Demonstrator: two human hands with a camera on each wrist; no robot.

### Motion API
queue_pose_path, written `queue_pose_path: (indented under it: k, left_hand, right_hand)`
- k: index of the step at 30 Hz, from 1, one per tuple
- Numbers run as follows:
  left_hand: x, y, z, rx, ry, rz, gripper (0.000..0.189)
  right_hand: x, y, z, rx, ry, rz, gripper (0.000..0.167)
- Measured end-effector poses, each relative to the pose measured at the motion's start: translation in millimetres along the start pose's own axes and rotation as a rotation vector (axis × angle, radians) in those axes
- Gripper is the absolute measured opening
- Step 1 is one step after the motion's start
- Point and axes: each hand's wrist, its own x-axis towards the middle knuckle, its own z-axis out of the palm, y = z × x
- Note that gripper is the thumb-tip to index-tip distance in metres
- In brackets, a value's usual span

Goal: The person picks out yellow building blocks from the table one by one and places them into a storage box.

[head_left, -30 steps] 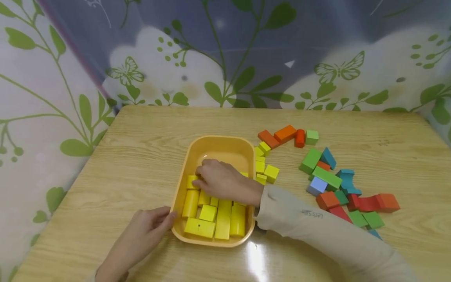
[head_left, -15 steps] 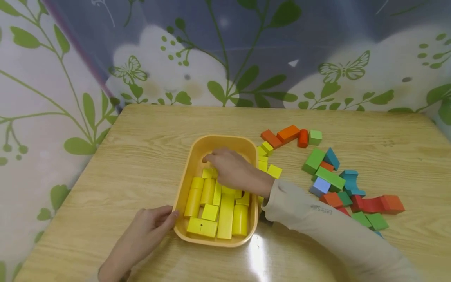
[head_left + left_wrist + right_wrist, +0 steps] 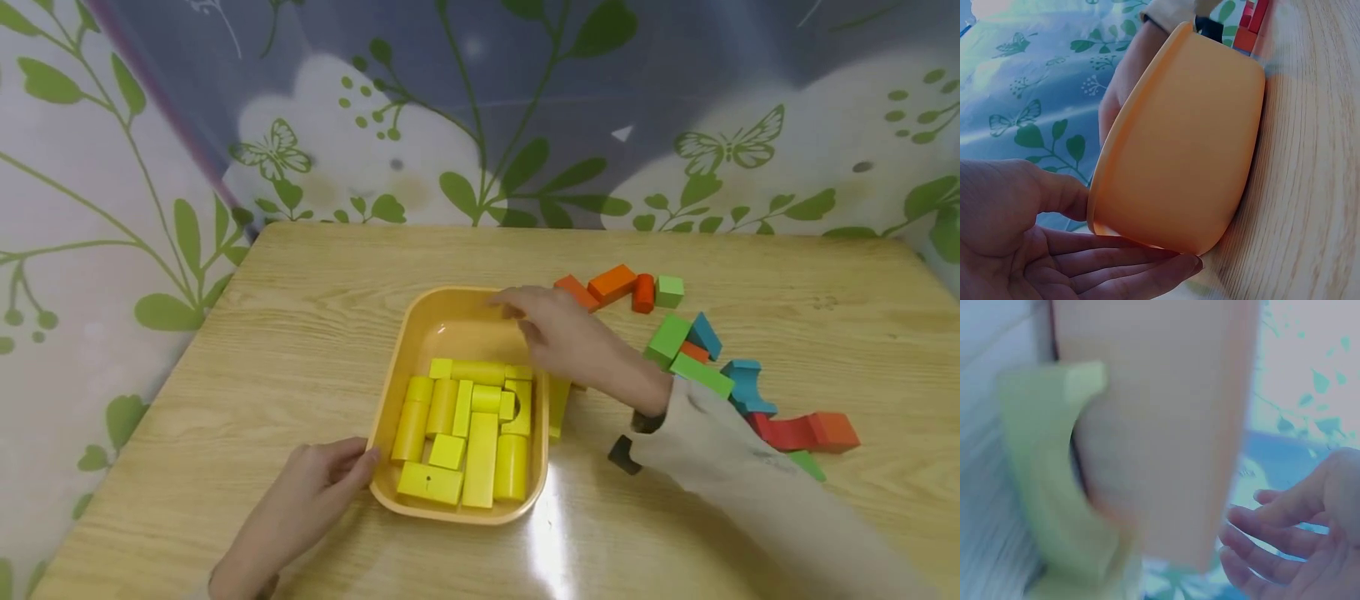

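Note:
A light orange plastic bin [image 3: 442,508] full of yellow wooden blocks in its near part stands on the table. My left hand [image 3: 307,500] holds its near left side, thumb at the rim and fingers laid along the outer wall [image 3: 1172,144], as the left wrist view shows. Over the far right rim hovers my right hand [image 3: 570,333], fingers loosely bent and nothing between them. Inside are yellow cylinders, a long bar [image 3: 480,462], a cube [image 3: 447,452] and an arch block [image 3: 520,408]. A blurred yellow arch-shaped block [image 3: 1063,481] stands beside the bin's outer wall in the right wrist view.
Right of the bin lie loose blocks: an orange block [image 3: 612,284], a red cylinder [image 3: 642,293], green blocks [image 3: 667,340], a blue curved block [image 3: 742,387] and a red curved one [image 3: 787,433]. A patterned wall covering [image 3: 465,108] rises behind the table [image 3: 285,333].
My right hand has lifted out of the bin and moved right to its far right rim, uncovering a row of yellow blocks inside. The left hand keeps its place at the bin.

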Motion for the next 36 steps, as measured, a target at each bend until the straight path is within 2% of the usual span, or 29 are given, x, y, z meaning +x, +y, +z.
queue_pose_path:
  k: [2,5,7,12,14,16,25,31,36]
  left_hand:
    - [-0.2,0.3,-0.1,0.002,0.000,0.010,0.031]
    - [-0.4,0.4,-0.2,0.010,0.002,0.020,0.032]
    - [-0.5,0.5,0.0,0.012,0.005,0.018,0.032]
    - [-0.4,0.5,-0.4,0.017,0.002,0.044,0.030]
    - [-0.4,0.6,-0.4,0.015,0.002,0.051,0.030]
    - [-0.4,0.6,-0.4,0.011,0.004,0.053,0.030]
    - [-0.7,1.1,1.3,0.008,0.024,0.010,0.029]
    - [-0.7,-0.2,1.2,0.007,0.022,0.013,0.029]
    - [-0.6,-0.5,1.5,0.006,0.022,0.005,0.030]
  right_hand:
    - [-16.5,7,-8,0.009,0.059,0.016,0.037]
    - [-42.3,14,-8,-0.004,0.049,0.073,0.032]
    - [-57.3,16,-2,-0.006,0.010,0.104,0.042]
    - [-79.6,16,16,-0.059,-0.058,0.135,0.089]
    - [-83.0,15,21,-0.092,-0.061,0.135,0.100]
    - [-84.5,14,25,-0.119,-0.054,0.126,0.103]
    - [-87.2,8,33,-0.101,-0.019,0.185,0.098]
    - [-87.2,12,34,-0.082,0.013,0.159,0.092]
    - [-83.3,18,34,-0.029,0.004,0.121,0.091]
